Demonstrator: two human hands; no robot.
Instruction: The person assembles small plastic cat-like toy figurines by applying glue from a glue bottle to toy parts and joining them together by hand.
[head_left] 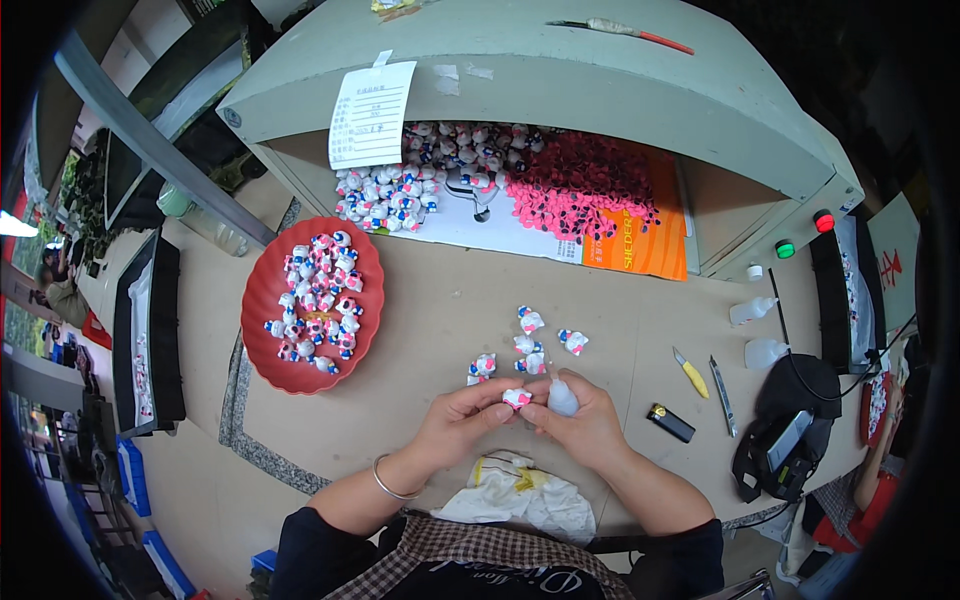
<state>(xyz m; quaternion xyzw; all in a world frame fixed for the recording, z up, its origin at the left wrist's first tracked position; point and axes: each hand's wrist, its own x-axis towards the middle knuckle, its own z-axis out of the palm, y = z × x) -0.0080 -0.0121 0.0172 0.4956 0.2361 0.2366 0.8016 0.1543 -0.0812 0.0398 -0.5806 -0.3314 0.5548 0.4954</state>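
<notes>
My left hand pinches a small white and pink figurine between thumb and fingers. In my right hand is a translucent squeeze bottle with a thin nozzle, its tip pointing up and away from me. My right fingertips come close to the figurine too; whether they touch it I cannot tell. Just beyond my hands lie several loose white, pink and blue figurines on the table. A red scalloped plate to the left carries a heap of similar figurines.
A grey shelf box spans the back, with piled white figurines and pink pieces under it. On the right are a yellow-handled knife, a metal tool, a black lighter, two small bottles and a black bag. A stained cloth lies in front.
</notes>
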